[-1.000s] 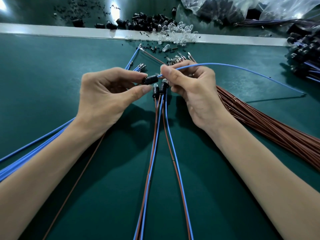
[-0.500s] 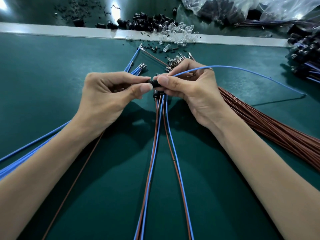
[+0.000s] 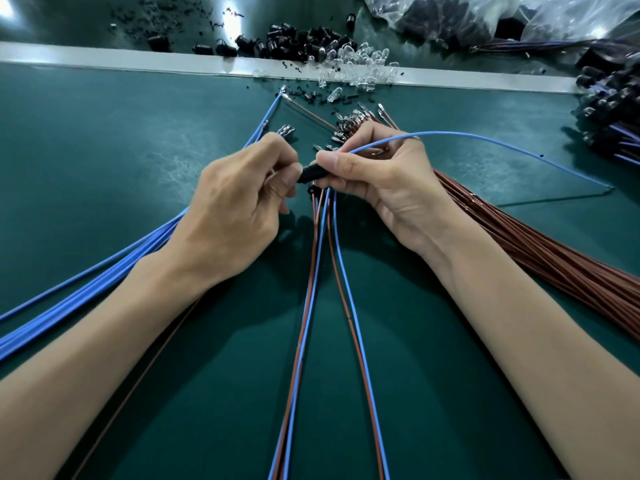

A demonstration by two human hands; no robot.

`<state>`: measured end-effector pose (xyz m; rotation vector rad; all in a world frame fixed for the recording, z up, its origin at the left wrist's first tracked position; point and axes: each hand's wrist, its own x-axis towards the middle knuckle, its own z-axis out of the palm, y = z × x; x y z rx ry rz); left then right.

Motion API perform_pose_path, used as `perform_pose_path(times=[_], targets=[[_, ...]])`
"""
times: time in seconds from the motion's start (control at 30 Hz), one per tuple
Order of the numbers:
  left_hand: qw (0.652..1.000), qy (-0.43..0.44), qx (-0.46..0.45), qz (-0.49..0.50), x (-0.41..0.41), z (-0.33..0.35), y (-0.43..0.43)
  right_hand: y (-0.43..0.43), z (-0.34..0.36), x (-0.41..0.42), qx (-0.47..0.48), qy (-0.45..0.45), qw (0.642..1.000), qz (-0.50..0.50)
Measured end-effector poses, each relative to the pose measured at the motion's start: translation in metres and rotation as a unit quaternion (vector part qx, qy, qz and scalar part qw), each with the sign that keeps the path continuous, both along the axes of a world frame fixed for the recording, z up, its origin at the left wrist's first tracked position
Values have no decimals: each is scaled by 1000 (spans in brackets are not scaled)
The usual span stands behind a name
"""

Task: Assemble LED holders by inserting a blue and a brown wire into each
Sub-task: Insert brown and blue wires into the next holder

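Closed the gap in the last second. Back then: LED holder (image 3: 313,174), small and black, poking out of the left hand (image 3: 235,206), with the right hand (image 3: 391,188) just bringing the tip of the blue wire (image 3: 450,133) up to its back end, bit of daylight between. Now: none. Pinching from both sides, left grip curled round the holder's front end, right grip with thumb and forefinger pressed on the wire right at the holder's rear. Can't see the metal terminal anymore, so probably pushed in or close to it. No way to confirm a proper seat from here though.

Holding the whole thing just above the desk (image 3: 104,150), over the finished blue-and-brown pairs (image 3: 309,299) trailing back toward the camera. Leaving the rest of the blue wire to arc off right, far end down on the desk.

Calling the blue half about done for this holder, brown not in yet. Guessing a reach for the brown wire bundle (image 3: 554,268) next, sitting just beside the right wrist, so not much of a trip.
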<state>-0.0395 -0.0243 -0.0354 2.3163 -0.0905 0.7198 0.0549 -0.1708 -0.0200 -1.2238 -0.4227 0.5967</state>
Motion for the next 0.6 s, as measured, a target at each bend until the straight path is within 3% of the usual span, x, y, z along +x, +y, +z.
perform_pose_path(times=[0.23,0.6], targets=[[989,33,-135,-48,-2,3,0,0,3,-1,9,32,999,5],[993,-11,-117,4,-2,3,-5,1,-4,1,-17,-26,999,-30]])
